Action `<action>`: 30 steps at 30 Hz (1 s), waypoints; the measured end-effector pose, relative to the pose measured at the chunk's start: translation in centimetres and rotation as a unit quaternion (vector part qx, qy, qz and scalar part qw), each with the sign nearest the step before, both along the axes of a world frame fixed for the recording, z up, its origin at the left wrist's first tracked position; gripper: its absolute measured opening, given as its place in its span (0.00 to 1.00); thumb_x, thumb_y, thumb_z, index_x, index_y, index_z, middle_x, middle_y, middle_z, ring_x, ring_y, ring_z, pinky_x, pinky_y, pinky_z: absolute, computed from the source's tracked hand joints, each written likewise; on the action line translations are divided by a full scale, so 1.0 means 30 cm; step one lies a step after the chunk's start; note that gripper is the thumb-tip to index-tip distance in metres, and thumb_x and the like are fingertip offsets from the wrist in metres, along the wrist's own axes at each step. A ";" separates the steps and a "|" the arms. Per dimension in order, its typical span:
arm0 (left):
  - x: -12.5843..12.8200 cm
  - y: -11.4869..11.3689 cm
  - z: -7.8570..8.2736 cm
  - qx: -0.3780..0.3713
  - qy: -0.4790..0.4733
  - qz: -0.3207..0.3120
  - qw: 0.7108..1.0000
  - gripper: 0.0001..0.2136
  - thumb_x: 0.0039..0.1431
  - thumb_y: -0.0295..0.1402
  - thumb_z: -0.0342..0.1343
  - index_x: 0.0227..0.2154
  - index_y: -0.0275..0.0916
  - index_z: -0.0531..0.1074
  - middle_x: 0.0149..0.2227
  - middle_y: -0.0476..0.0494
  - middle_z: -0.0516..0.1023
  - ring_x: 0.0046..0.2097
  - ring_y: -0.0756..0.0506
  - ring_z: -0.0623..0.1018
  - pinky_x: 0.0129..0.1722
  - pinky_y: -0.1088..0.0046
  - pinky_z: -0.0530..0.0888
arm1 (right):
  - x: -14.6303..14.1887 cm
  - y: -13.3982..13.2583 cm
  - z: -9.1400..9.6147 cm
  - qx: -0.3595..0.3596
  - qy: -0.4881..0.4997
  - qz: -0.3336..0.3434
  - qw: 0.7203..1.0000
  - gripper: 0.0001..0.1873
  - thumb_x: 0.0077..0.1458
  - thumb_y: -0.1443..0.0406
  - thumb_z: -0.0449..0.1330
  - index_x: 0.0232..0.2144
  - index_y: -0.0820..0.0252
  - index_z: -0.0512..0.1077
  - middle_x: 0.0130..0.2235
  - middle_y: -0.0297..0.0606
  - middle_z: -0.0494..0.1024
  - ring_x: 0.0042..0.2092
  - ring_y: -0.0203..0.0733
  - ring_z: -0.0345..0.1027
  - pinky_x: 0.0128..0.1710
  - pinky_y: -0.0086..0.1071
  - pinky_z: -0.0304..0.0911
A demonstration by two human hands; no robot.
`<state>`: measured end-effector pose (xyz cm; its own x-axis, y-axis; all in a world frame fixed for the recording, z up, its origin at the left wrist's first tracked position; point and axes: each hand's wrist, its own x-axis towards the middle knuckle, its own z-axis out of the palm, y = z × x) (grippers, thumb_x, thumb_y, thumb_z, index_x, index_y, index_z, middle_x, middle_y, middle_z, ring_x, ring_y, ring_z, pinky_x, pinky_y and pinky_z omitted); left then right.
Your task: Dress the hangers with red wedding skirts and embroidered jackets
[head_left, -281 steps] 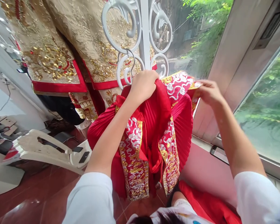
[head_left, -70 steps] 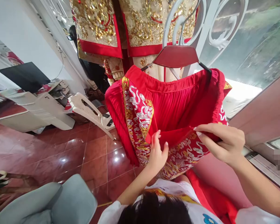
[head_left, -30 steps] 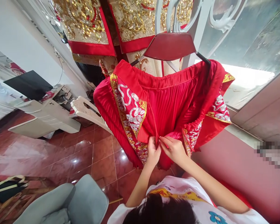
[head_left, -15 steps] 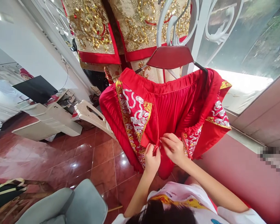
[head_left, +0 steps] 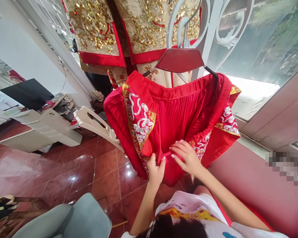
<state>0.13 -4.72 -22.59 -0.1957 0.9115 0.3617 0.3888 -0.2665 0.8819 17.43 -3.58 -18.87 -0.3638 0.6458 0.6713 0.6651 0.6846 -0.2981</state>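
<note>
A red pleated skirt with silver and gold sequinned panels hangs open from a hanger with a dark red middle piece. At the lower front of its waistband, my left hand is closed, pinching a thin red cord between thumb and fingers. My right hand pinches the same cord just to the right, its other fingers bent loosely above. The cord is stretched short between the two hands. Part of it is hidden by the fingertips.
Cream jackets with gold sequins hang behind the skirt, beside a white scrolled metal frame. Leftward stand a white chair and a desk with a black monitor. A grey chair is at lower left.
My right hand has drawn slightly away from my left, and the cord now shows between them. My left hand has shifted a little leftward in view. The camera view has turned slightly.
</note>
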 end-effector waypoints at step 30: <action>0.035 -0.055 0.002 -0.085 -0.103 -0.137 0.982 0.09 0.59 0.37 0.53 0.30 0.36 0.66 0.30 0.48 0.69 0.34 0.50 0.70 0.36 0.75 0.68 | -0.073 -0.060 0.032 -0.322 0.252 0.014 0.912 0.13 0.55 0.59 0.56 0.26 0.62 0.73 0.29 0.38 0.77 0.31 0.37 0.69 0.33 0.30 0.62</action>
<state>1.17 -6.38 -22.54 0.0123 0.9841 0.1774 0.1324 -0.1774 0.9752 15.25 -5.37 -17.91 -0.1350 0.9609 0.2416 0.3172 0.2729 -0.9082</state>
